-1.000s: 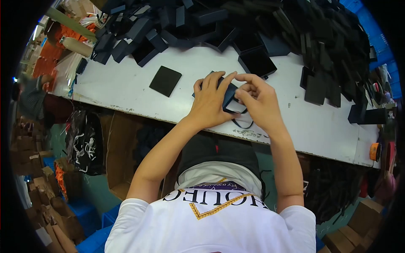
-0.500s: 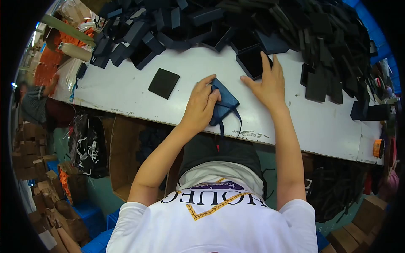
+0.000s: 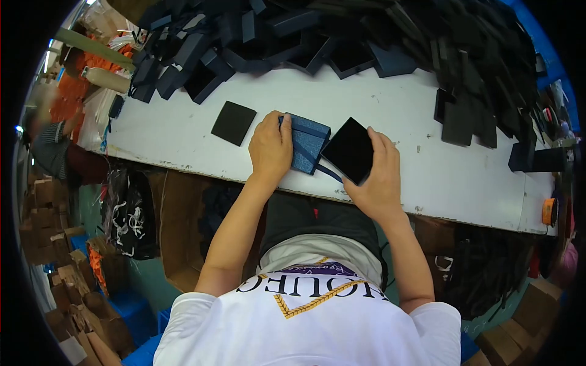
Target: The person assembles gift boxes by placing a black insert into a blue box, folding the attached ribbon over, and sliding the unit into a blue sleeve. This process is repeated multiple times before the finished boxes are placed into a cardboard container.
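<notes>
small box (image 3: 311, 144): speckled blue | ribbon (image 3: 329, 173): dark blue | open box (image 3: 350, 151): black | tabletop (image 3: 400, 116): white

An orange roll (image 3: 550, 211), perhaps tape, sits at the right end of the white surface (image 3: 464, 183), with brown cardboard boxes (image 3: 540, 308) at lower right and another person (image 3: 52, 149) at far left.

A factory-like workshop: a long, chipped white table (image 3: 427, 177) carries heaps of small dark boxes (image 3: 473, 79), brown cartons (image 3: 530, 312) crowd the green floor (image 3: 145, 274), and another person (image 3: 52, 149) appears at far left.
</notes>
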A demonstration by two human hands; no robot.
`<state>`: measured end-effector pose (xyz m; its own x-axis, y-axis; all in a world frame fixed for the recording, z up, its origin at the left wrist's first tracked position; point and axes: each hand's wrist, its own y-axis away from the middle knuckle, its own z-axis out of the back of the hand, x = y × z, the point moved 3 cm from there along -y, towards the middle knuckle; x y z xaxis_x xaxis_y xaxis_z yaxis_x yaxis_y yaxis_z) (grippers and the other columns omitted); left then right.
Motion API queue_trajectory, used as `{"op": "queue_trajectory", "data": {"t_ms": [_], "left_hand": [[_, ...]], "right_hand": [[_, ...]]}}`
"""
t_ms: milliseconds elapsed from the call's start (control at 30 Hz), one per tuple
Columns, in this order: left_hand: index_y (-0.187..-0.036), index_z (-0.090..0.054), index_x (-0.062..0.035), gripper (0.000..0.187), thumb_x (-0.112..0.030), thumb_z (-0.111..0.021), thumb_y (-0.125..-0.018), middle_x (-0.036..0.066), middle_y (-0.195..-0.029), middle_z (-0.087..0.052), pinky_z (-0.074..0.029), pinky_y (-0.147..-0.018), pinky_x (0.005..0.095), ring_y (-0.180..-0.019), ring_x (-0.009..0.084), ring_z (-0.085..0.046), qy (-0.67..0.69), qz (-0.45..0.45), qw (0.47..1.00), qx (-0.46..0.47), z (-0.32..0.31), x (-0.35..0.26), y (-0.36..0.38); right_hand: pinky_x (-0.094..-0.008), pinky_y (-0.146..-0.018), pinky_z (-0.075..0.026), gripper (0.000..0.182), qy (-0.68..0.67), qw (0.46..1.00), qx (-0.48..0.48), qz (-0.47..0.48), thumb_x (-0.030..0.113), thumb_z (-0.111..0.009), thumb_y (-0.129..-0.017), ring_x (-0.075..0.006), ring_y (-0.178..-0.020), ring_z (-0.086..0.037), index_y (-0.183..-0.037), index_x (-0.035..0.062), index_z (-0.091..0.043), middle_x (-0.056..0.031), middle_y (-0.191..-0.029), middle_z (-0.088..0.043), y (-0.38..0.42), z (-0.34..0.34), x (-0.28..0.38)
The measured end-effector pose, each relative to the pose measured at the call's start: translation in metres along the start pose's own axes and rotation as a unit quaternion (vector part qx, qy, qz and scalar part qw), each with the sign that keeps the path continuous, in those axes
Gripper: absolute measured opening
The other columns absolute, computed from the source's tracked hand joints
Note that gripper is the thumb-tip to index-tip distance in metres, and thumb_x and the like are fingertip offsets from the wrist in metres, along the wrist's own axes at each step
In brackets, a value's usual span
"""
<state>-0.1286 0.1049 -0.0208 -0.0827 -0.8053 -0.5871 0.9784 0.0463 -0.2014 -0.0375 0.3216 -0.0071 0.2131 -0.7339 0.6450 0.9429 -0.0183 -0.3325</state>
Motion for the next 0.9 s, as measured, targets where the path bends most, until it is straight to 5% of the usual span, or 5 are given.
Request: {"op": "queue_trajectory", "data": {"t_ms": [200,533,733,767,900], "left_hand": [[-0.108,-0.066,-0.0034,0.028,-0.028,-0.052,-0.107,0.018,-0.094,-0.071,-0.051,-0.075,0.0506,-0.087,0.0404,-0.068,-0.016,-0.001,0.998,-0.053,0.002,0.003,0.006],[-0.113,-0.068,-0.0040,0.036,-0.032,-0.046,-0.110,0.020,-0.105,-0.071,-0.050,-0.090,0.0456,-0.106,0.0361,-0.065,0.019,0.026,0.999,-0.033,-0.001,0.005,0.009],[-0.117,-0.064,-0.0002,0.034,-0.028,-0.044,-0.111,0.019,-0.118,-0.066,-0.047,-0.099,0.0402,-0.111,0.0356,-0.063,0.205,0.010,0.979,0.002,-0.008,0.011,0.017],[-0.116,-0.062,0.0010,0.033,-0.027,-0.045,-0.111,0.018,-0.122,-0.063,-0.047,-0.098,0.0396,-0.110,0.0356,-0.062,0.197,-0.009,0.980,-0.010,-0.010,0.017,0.019],[-0.116,-0.062,0.0025,0.034,-0.027,-0.045,-0.111,0.018,-0.122,-0.061,-0.047,-0.098,0.0386,-0.110,0.0348,-0.061,0.220,0.012,0.975,0.001,-0.006,0.010,0.027]], "right_hand": [[-0.0482,-0.111,-0.038,0.098,0.021,1.000,0.003,0.003,0.006,-0.083,-0.065,-0.0411,-0.129,-0.046,-0.152,0.0011,-0.039,-0.0203,-0.142,-0.046,-0.018,-0.016,0.008],[-0.0485,-0.123,-0.028,0.104,-0.074,0.964,0.237,0.097,0.007,-0.087,-0.068,-0.0415,-0.147,-0.034,-0.157,0.0078,-0.035,-0.0210,-0.152,-0.042,-0.024,-0.002,-0.004],[-0.0589,-0.126,-0.013,0.116,-0.134,0.982,0.105,0.085,0.041,-0.084,-0.081,-0.0539,-0.156,-0.001,-0.164,-0.0017,-0.015,-0.0279,-0.167,-0.019,-0.022,-0.046,0.013],[-0.0603,-0.126,-0.010,0.124,-0.171,0.979,0.096,0.053,0.059,-0.078,-0.083,-0.0550,-0.156,0.000,-0.163,-0.0057,-0.010,-0.0294,-0.170,-0.009,-0.024,-0.057,0.007],[-0.0600,-0.125,-0.012,0.120,-0.319,0.942,0.099,0.017,0.065,-0.070,-0.089,-0.0552,-0.156,-0.004,-0.164,-0.0050,-0.008,-0.0298,-0.170,-0.010,-0.031,-0.090,0.033]]}}
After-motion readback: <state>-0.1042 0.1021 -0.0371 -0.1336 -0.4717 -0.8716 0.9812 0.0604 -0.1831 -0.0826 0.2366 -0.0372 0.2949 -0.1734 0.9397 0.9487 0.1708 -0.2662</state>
